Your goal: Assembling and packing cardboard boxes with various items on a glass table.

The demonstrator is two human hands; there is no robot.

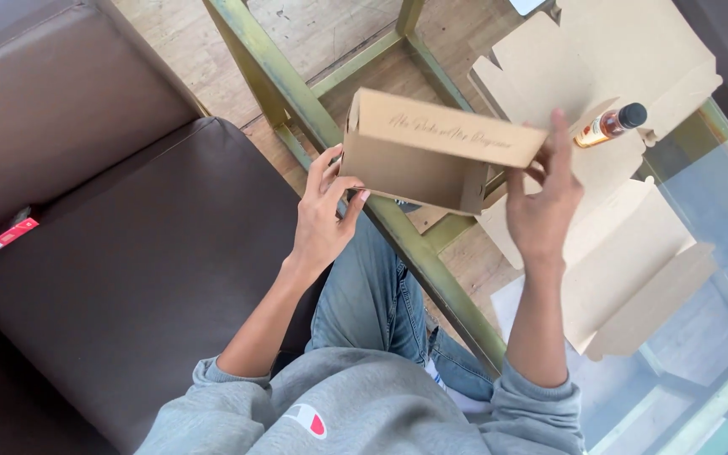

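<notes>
Holding a folded cardboard box (pixel 431 152) up over our lap, we pinch its left end with our left hand (pixel 323 215) and steady the right end with our right hand (pixel 543 202), fingers spread against the flap, so its open side faces us. Farther right, flat cardboard sheets (pixel 617 261) and a small amber bottle (pixel 610 125) lie on the glass table (pixel 709 177).

A glass-topped table (pixel 701 211) with a green metal frame carries the things. Flat brown cardboard blanks (pixel 625 270) lie unfolded directly on the glass. A small amber bottle (pixel 610 125) with a black cap lies on its side on the cardboard, with more cardboard (pixel 600 50) beyond it, and the blank nearer than it.
</notes>
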